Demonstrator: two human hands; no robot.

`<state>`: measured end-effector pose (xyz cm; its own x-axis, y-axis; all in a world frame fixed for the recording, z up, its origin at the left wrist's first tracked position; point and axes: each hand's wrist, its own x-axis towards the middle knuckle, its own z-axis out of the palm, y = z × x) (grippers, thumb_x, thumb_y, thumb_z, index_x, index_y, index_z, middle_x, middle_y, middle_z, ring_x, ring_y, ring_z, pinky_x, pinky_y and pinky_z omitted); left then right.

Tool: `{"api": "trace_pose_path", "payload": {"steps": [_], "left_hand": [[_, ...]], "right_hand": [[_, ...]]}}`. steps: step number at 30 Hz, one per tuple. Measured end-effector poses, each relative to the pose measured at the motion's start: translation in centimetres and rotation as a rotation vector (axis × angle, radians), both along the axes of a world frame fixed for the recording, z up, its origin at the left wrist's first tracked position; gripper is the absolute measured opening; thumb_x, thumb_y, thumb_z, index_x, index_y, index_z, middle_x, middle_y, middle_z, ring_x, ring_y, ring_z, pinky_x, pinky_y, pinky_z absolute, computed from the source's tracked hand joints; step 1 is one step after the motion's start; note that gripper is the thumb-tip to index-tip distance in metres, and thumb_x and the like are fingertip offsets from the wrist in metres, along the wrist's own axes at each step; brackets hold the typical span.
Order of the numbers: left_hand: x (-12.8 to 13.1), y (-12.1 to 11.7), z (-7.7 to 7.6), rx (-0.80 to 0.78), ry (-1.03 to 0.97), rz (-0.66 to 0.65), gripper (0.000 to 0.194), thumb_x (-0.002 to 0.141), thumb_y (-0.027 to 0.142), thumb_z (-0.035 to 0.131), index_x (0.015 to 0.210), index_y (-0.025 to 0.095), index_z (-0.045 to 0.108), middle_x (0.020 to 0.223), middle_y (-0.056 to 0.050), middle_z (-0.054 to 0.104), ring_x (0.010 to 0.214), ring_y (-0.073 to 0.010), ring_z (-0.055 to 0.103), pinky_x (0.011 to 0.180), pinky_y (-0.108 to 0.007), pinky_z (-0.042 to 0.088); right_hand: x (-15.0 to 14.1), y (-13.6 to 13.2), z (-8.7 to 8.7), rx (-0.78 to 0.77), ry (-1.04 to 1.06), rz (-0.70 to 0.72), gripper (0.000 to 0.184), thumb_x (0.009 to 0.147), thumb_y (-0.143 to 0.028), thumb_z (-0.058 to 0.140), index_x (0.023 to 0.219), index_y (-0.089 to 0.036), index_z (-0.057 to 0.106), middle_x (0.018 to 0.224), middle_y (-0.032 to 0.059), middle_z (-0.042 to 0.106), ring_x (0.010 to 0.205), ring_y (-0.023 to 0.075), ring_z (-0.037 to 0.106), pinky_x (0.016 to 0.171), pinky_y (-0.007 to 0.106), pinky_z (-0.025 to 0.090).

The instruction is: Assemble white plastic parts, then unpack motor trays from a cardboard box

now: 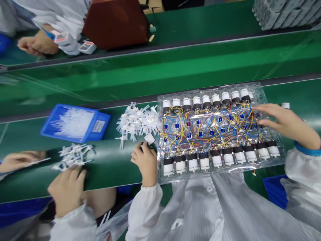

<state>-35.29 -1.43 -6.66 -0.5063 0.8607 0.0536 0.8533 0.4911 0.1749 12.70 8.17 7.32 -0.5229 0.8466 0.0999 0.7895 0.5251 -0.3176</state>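
Observation:
A clear plastic tray lies before me, with rows of white-and-black cylindrical parts along both long sides. Small blue circuit boards and tangled coloured wires fill its middle. At the tray's left edge my left hand is curled, its fingers around a small white-and-black part; its shape is partly hidden. Over the tray's right end reaches my right hand, fingers stretched and apart, close to the wires. Whether it touches them I cannot tell.
White plastic strips are heaped left of the tray. Farther left stands a blue bin of similar strips. A co-worker's hands are at another pile. Across the green divider sit a brown box and grey stacked parts.

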Motion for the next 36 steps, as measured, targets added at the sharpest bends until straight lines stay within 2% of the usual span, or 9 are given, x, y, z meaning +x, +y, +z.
{"api": "trace_pose_path", "payload": {"steps": [3, 7, 10, 14, 17, 22, 27, 30, 36], "left_hand": [[0.1, 0.0, 0.1, 0.024, -0.013, 0.002, 0.038, 0.090, 0.019, 0.047, 0.124, 0.012, 0.061, 0.136, -0.022, 0.053, 0.118, -0.0376, 0.052, 0.098, -0.054, 0.039], [0.2, 0.1, -0.1, 0.073, -0.031, 0.007, 0.036, 0.089, 0.018, 0.047, 0.121, 0.012, 0.063, 0.134, -0.022, 0.055, 0.116, -0.0366, 0.052, 0.098, -0.053, 0.038], [0.2, 0.0, -0.2, 0.078, -0.015, -0.002, 0.037, 0.090, 0.017, 0.046, 0.121, 0.012, 0.063, 0.134, -0.022, 0.055, 0.115, -0.0364, 0.052, 0.097, -0.053, 0.038], [0.1, -0.1, -0.4, 0.078, -0.005, -0.010, 0.038, 0.090, 0.017, 0.044, 0.123, 0.012, 0.062, 0.135, -0.021, 0.055, 0.114, -0.0361, 0.052, 0.097, -0.052, 0.037], [0.1, -0.1, -0.5, 0.088, -0.015, -0.011, 0.038, 0.090, 0.017, 0.044, 0.124, 0.013, 0.062, 0.135, -0.020, 0.055, 0.115, -0.0361, 0.052, 0.097, -0.051, 0.036], [0.3, 0.0, -0.3, 0.046, 0.008, -0.010, 0.040, 0.091, 0.017, 0.044, 0.126, 0.011, 0.061, 0.137, -0.022, 0.053, 0.116, -0.0372, 0.051, 0.097, -0.052, 0.037], [0.3, 0.0, -0.1, 0.043, -0.014, -0.007, 0.040, 0.091, 0.016, 0.044, 0.127, 0.011, 0.060, 0.138, -0.022, 0.053, 0.118, -0.0377, 0.050, 0.097, -0.052, 0.037], [0.3, -0.1, -0.1, 0.068, -0.034, -0.010, 0.040, 0.090, 0.016, 0.043, 0.126, 0.012, 0.061, 0.138, -0.022, 0.053, 0.119, -0.0371, 0.050, 0.097, -0.052, 0.035], [0.4, -0.1, -0.2, 0.094, -0.068, -0.004, 0.040, 0.090, 0.016, 0.043, 0.125, 0.012, 0.061, 0.138, -0.021, 0.052, 0.121, -0.0370, 0.049, 0.099, -0.051, 0.033]], "right_hand": [[-1.7, 0.5, -1.6, 0.043, -0.080, 0.039, 0.066, 0.098, -0.066, 0.037, 0.146, -0.023, 0.048, 0.127, 0.0177, 0.060, 0.114, 0.0339, 0.059, 0.098, 0.053, 0.051], [-2.3, 0.8, -2.6, 0.121, -0.135, -0.110, 0.075, 0.095, -0.068, 0.040, 0.152, -0.020, 0.041, 0.121, 0.0186, 0.058, 0.112, 0.0356, 0.058, 0.096, 0.055, 0.051], [-2.6, 0.7, -2.6, 0.176, -0.193, -0.180, 0.078, 0.094, -0.068, 0.041, 0.149, -0.012, 0.045, 0.121, 0.0234, 0.057, 0.111, 0.0397, 0.056, 0.094, 0.058, 0.050], [-3.8, 0.4, -2.5, 0.145, -0.189, -0.094, 0.082, 0.094, -0.070, 0.039, 0.149, -0.010, 0.043, 0.118, 0.0243, 0.059, 0.110, 0.0399, 0.057, 0.094, 0.060, 0.049], [-4.9, -0.1, -2.7, 0.146, -0.175, -0.094, 0.084, 0.092, -0.072, 0.043, 0.152, -0.013, 0.039, 0.123, 0.0246, 0.056, 0.113, 0.0405, 0.056, 0.095, 0.061, 0.049], [-6.5, -0.8, -2.9, 0.187, -0.193, -0.166, 0.075, 0.094, -0.065, 0.049, 0.151, -0.016, 0.040, 0.122, 0.0235, 0.055, 0.111, 0.0402, 0.056, 0.094, 0.061, 0.049], [-8.1, -1.0, -2.6, 0.167, -0.160, -0.137, 0.065, 0.097, -0.054, 0.051, 0.151, -0.019, 0.040, 0.129, 0.0236, 0.050, 0.118, 0.0403, 0.052, 0.098, 0.061, 0.047], [-9.3, -0.9, -2.5, 0.136, -0.139, -0.132, 0.061, 0.097, -0.050, 0.052, 0.150, -0.022, 0.041, 0.126, 0.0219, 0.051, 0.119, 0.0404, 0.051, 0.098, 0.063, 0.047], [-10.7, -0.6, -1.5, 0.028, -0.015, -0.113, 0.047, 0.098, -0.033, 0.051, 0.144, -0.027, 0.048, 0.120, 0.0144, 0.058, 0.113, 0.0318, 0.060, 0.099, 0.054, 0.052]]}}
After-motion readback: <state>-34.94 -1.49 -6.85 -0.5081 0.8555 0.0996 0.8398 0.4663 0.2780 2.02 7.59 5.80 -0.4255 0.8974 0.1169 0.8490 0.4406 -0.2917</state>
